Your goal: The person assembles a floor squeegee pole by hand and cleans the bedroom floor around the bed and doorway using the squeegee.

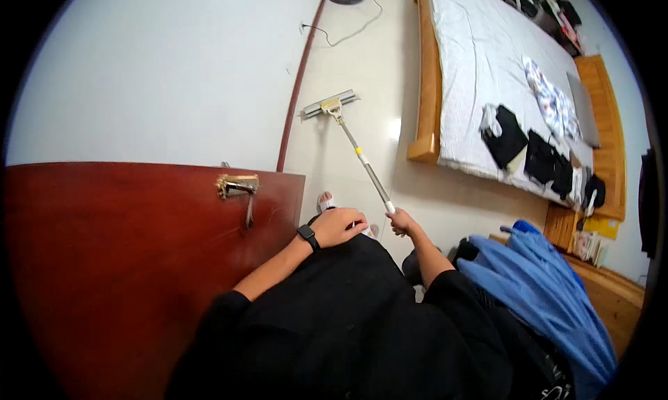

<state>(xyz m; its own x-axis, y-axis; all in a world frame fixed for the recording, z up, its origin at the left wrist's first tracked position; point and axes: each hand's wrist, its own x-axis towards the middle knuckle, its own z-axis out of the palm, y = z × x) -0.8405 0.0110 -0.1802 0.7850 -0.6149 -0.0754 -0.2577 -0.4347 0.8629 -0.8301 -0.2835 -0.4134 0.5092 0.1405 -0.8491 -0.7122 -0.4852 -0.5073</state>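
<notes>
My right hand (401, 222) is closed around the top end of a flat sponge mop's pole (376, 179). The pole slants away to the upper left. Its wide mop head (329, 105) lies on the tiled floor near the wall's dark red skirting. My left hand (339, 226), with a black watch (308, 238) on the wrist, rests by the front of my black clothing (334, 281). Its fingers are loosely curved and I see nothing held in them. Just beyond it, my feet in light slippers (325, 201) show partly.
A reddish-brown door (139, 261) with a metal handle (238, 186) stands at my left. On the right is a wooden-framed bed (428, 80) with clothes (504, 139) on it. Blue cloth (536, 281) hangs close to my right arm. A cable (355, 34) trails over the floor ahead.
</notes>
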